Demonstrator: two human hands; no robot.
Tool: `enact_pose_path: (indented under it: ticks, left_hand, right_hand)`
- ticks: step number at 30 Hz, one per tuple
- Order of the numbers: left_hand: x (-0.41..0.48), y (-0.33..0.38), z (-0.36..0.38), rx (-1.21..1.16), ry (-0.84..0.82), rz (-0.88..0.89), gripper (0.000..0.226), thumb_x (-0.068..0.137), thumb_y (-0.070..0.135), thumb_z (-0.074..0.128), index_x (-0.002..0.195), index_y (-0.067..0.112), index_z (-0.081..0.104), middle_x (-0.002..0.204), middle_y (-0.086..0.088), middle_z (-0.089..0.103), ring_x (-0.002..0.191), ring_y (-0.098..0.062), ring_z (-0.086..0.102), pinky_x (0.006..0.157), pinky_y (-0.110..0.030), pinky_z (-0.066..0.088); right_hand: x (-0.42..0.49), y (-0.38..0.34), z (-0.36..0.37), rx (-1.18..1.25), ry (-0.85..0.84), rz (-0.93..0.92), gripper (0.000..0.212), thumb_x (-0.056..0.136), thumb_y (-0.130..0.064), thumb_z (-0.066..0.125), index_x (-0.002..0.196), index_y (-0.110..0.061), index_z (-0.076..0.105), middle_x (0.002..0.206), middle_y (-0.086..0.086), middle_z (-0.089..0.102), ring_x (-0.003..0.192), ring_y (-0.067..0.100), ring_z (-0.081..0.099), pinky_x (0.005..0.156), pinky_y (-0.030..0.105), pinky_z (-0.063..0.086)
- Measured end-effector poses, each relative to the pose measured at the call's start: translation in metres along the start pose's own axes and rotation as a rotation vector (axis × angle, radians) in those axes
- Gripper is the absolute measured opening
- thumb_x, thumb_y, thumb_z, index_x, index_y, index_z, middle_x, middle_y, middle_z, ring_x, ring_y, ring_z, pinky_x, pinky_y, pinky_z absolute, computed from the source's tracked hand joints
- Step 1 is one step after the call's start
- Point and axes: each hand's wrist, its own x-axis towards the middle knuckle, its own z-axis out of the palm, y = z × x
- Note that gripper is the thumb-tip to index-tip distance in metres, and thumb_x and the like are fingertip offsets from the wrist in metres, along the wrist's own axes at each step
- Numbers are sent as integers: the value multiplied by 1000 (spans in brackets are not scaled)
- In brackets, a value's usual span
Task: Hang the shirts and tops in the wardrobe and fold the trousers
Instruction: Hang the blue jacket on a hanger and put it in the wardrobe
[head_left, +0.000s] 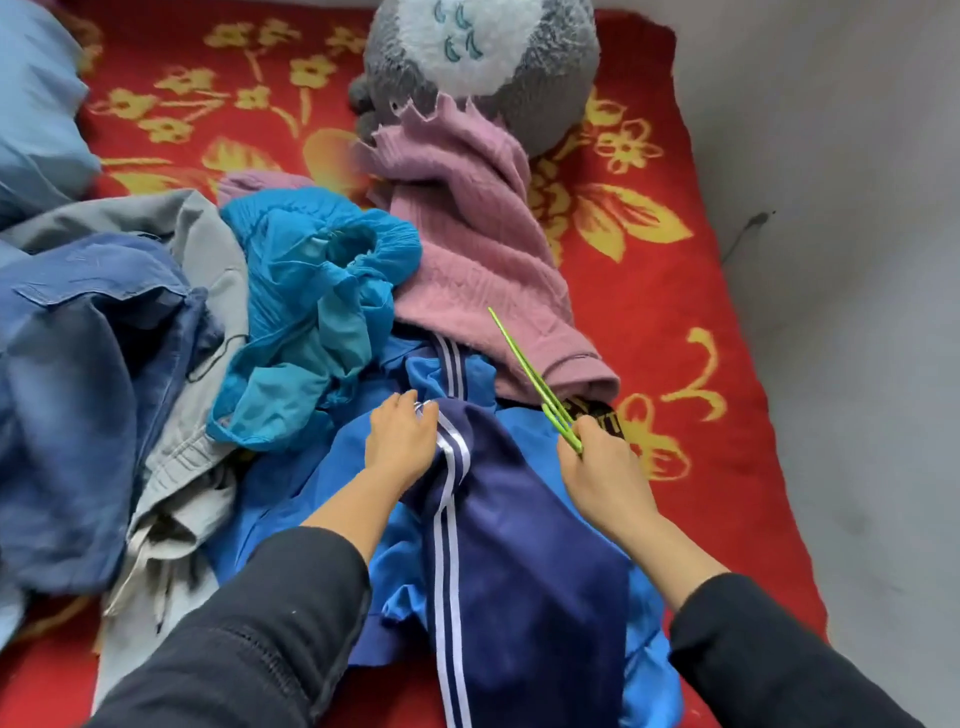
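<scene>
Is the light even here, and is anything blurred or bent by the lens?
Head view: soft, even light, no glare, faint shadows under the left hand gripping the navy garment. Head view: the red blanket edge bows near the wall; the green hanger in the right hand looks soft.

We are in a home bedroom: a bed's red flowered blanket (649, 322) lies under our left hand (400, 441) and right hand (602, 467), heaped clothes (311, 291) sit left of them, a plush toy (483, 67) beyond, a blue pillow (36, 104) far left, and a plain wall (831, 260) right.
</scene>
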Motion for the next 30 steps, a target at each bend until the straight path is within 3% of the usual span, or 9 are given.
enact_pose_path:
  ticks: [3, 8, 11, 15, 18, 23, 26, 28, 30]
  left_hand:
    - [18, 0, 8, 111, -118, -113, 51, 94, 30, 44, 140, 11, 37, 142, -11, 43, 132, -33, 33, 102, -43, 32]
    - [-4, -12, 7, 132, -138, -4, 22, 81, 23, 58, 102, 18, 59, 104, -4, 64, 105, -30, 53, 77, -34, 39]
    - [-42, -26, -2, -34, -63, 181, 36, 77, 6, 61, 110, 20, 68, 94, -1, 61, 95, -24, 51, 76, -28, 35]
    - [-77, -52, -14, -123, 13, 230, 24, 72, -5, 65, 88, 9, 76, 115, -8, 56, 112, -25, 40, 94, -27, 31]
    - [-97, -57, -24, -162, -23, 248, 22, 70, -8, 66, 80, 9, 75, 122, -3, 48, 116, -20, 33, 90, -4, 26]
    - [-128, -48, -34, -254, -171, 312, 29, 64, 34, 60, 93, 32, 54, 94, 15, 45, 93, -14, 44, 83, -6, 31]
    - [-143, -46, -38, -365, -298, 272, 22, 63, 38, 65, 77, 23, 59, 84, 6, 50, 80, -8, 48, 79, -25, 40]
    - [-148, -52, -42, -456, -536, 144, 23, 69, 33, 74, 90, 28, 67, 88, 12, 61, 82, 1, 54, 82, -23, 45]
    - [-146, -59, -47, -525, -678, -15, 26, 69, 37, 70, 95, 39, 68, 95, 17, 70, 95, 2, 61, 92, -23, 46]
  right_hand:
    - [11, 12, 9, 31, -33, -2, 18, 99, -23, 43, 85, -12, 40, 96, 25, 63, 90, 47, 55, 63, 42, 31]
    - [16, 16, 11, 82, -49, -16, 17, 99, -23, 44, 87, -10, 43, 92, 22, 64, 87, 46, 54, 63, 42, 35]
    - [14, 8, 13, 165, -24, -62, 19, 99, -21, 44, 83, -11, 44, 85, 20, 62, 79, 43, 51, 65, 44, 39]
    - [13, -13, 26, 195, -68, -133, 21, 96, -24, 49, 79, -14, 42, 79, 19, 60, 76, 42, 50, 65, 46, 41]
    - [14, -39, 29, 264, -106, -179, 22, 91, -32, 59, 79, -18, 47, 72, 7, 57, 73, 35, 50, 65, 40, 41]
    - [13, -80, 53, 72, -313, -25, 70, 62, -82, 58, 80, -14, 60, 85, 12, 64, 86, 33, 58, 71, 36, 44]
    - [3, -78, 69, -11, -373, 56, 52, 71, -56, 67, 96, -10, 61, 108, 15, 65, 105, 36, 59, 72, 33, 41]
    - [-3, -74, 68, 38, -324, 72, 17, 79, -29, 61, 80, -12, 57, 104, 19, 66, 101, 38, 58, 71, 35, 41]
    - [-8, -72, 62, 124, -243, 56, 14, 84, -18, 53, 72, -13, 50, 95, 18, 64, 95, 39, 56, 68, 35, 37]
